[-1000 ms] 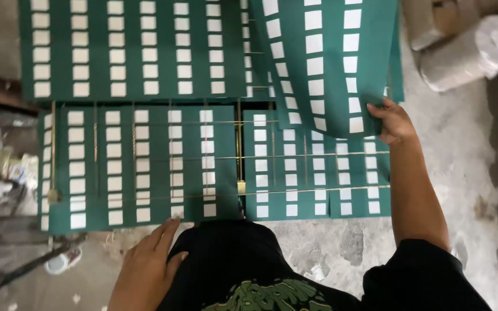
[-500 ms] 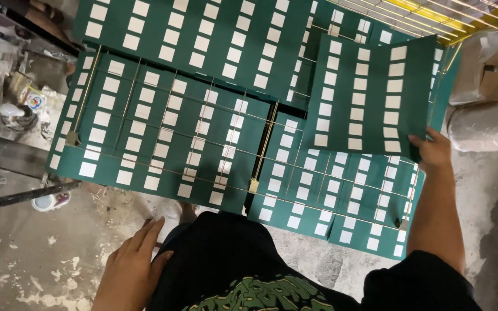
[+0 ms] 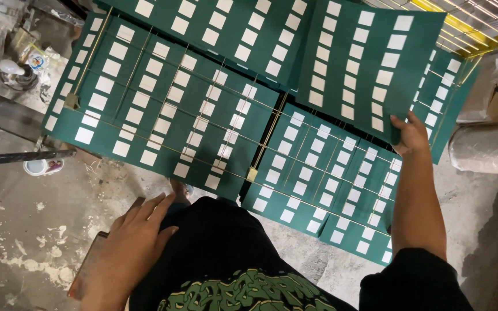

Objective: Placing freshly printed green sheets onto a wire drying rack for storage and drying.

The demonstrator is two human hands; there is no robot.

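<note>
Green card sheet printed with rows of white rectangles (image 3: pixel 364 63) is pinched at its lower corner by the right hand (image 3: pixel 411 133), fingers clenched on the edge, lifted above matching green sheets lying under thin wire racks (image 3: pixel 203 124). The left hand (image 3: pixel 131 247) rests loose and spread beside the person's black shirt (image 3: pixel 226 259). This looks like the laying-out step; setting it down calls for squaring it with its neighbours.

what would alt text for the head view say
Seen from above, a person's right hand grips the lower corner of a dark green sheet printed with rows of white rectangles, above more such sheets lying on thin wire racks. The left hand hangs by their black shirt.
</note>
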